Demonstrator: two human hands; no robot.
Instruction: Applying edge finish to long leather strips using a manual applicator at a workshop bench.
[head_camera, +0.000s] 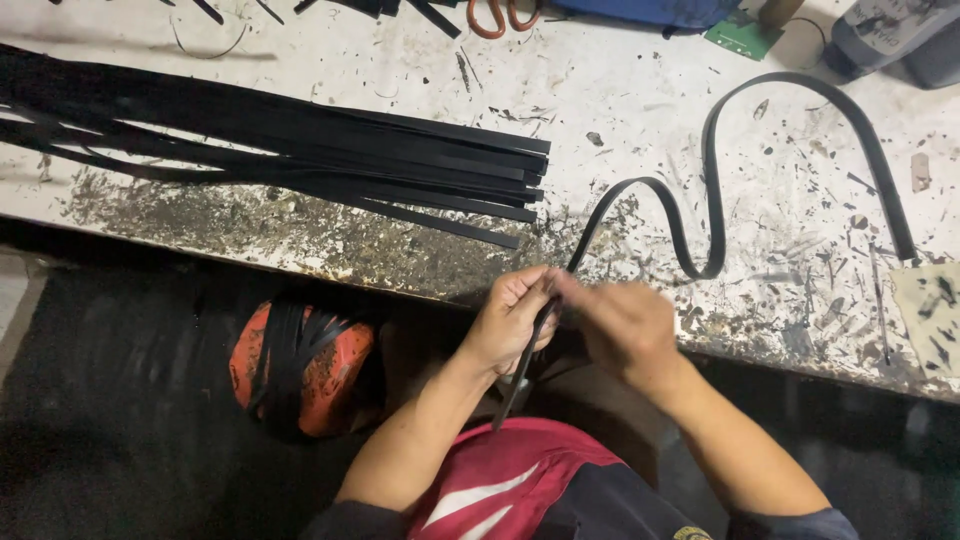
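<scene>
At the bottom of the frame, just in front of the tabletop edge (330, 272), a long black strip (712, 170) is pinched by both hands. The left hand (510, 320) is closed around it, with a short tail hanging down toward the red garment. The right hand (625, 325) is blurred, its fingers seemingly closed on the strip where it meets the left hand.

From the hands the strip runs up onto the stained tabletop and snakes in two loops toward the right edge of the frame. If it is pulled sharply, the loops could probably drag across the grit, or its far end could catch on the pale scrap (930, 310) at the right.

Left of centre lies a bundle of black strips (300, 150), which a sweeping loop might disturb. Below, an orange basket (300, 365) holds more strips. Orange-handled scissors (500, 15) lie at the top edge.
</scene>
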